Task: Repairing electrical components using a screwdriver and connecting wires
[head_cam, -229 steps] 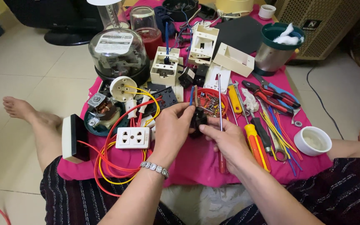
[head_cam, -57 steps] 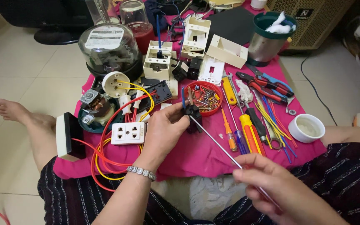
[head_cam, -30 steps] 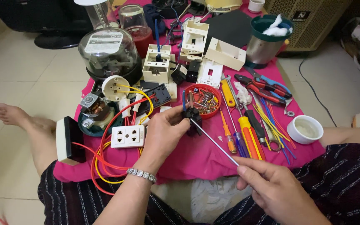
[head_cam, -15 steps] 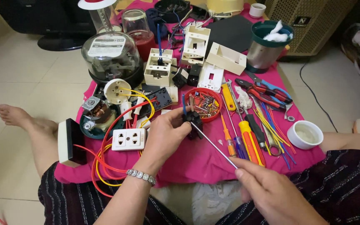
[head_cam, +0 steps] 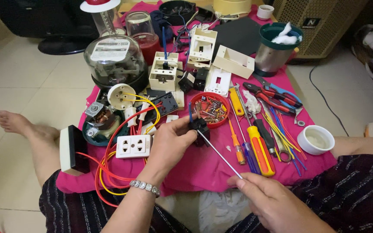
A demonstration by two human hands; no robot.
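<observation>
While the left hand point(head_cam: 171, 142) pinches a small black part point(head_cam: 200, 128) between thumb and fingers point(head_cam: 185, 123), holding it just above the pink cloth point(head_cam: 203, 166), the right hand point(head_cam: 270, 200) closes its fingers on the near end of a thin metal rod point(head_cam: 219, 154). The rod slants up and to the left, and its tip meets the part's underside. A blue wire point(head_cam: 190, 113) sticks up from the part. Just behind the part sits a red bowl point(head_cam: 209, 110) of screws. To its right lie screwdrivers point(head_cam: 260, 149) with orange and yellow handles, then loose coloured wires point(head_cam: 286, 138) and red-handled pliers point(head_cam: 270, 92). Left of the left hand, a white double socket point(head_cam: 133, 146) rests among red and yellow cables point(head_cam: 109, 172). A glass-domed meter point(head_cam: 114, 60) stands at the cloth's far left, and a white cup point(head_cam: 315, 139) sits at its right edge.
</observation>
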